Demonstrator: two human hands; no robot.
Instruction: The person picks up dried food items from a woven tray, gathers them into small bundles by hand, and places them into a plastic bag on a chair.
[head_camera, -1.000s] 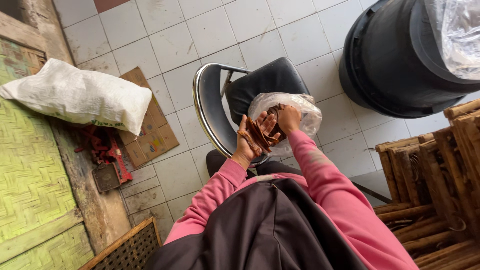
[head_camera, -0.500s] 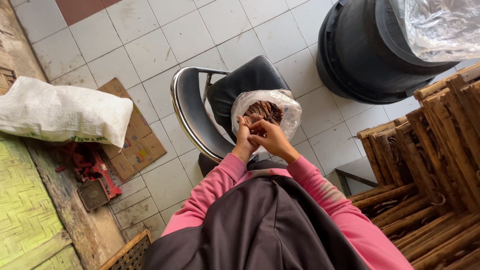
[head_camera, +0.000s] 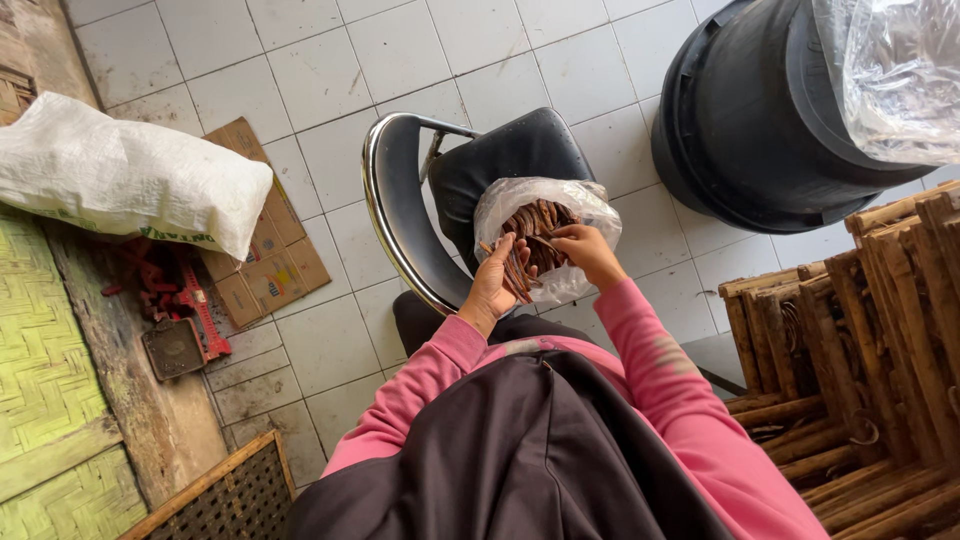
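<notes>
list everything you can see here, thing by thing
brown sticks: many, reddish brown, in the bag and in the left hand
plastic bag: one, clear, on the chair seat
chair: one, black with a chrome rim, centre
tub: one, black, top right
plastic sheet: one, clear, in the tub
sack: one, white, left
cardboard: one, brown, on the tiled floor
clamp tool: one, red, beside the cardboard
wooden frames: several, brown, stacked at right
left hand: holding sticks
right hand: at the bag mouth
</notes>
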